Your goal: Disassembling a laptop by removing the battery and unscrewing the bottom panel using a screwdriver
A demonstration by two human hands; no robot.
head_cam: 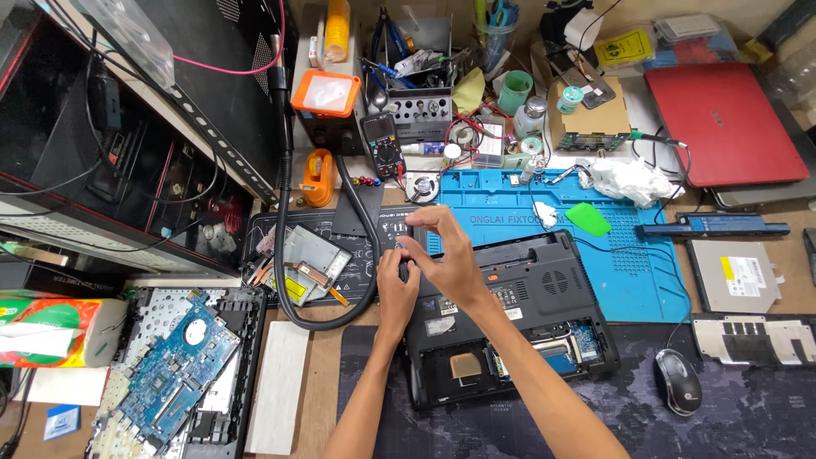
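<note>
Closest to me are my own two forearms, rising from the bottom edge toward the middle of the bench, where both hands meet at the upper left corner of an upturned black laptop base [544,297]. My left hand [397,293] is curled shut against that corner, pinching something small and dark that I cannot make out. My right hand [450,255] arches over it, fingers bent down onto the same spot, thumb and forefinger close together; I cannot tell whether they actually grip anything. The laptop base lies partly on a blue work mat [629,272] and partly on a dark desk mat [748,408], its bottom covers off and its inner bays showing. A thick black hose [285,255] loops just left of my hands, passing over a black panel that carries a metal bracket [310,255]. Further left sits a blue circuit board [174,374] on a laptop shell. A mouse [677,381] rests right of the base, a red laptop [722,123] well beyond it, and a multimeter [384,143] above my hands.
</note>
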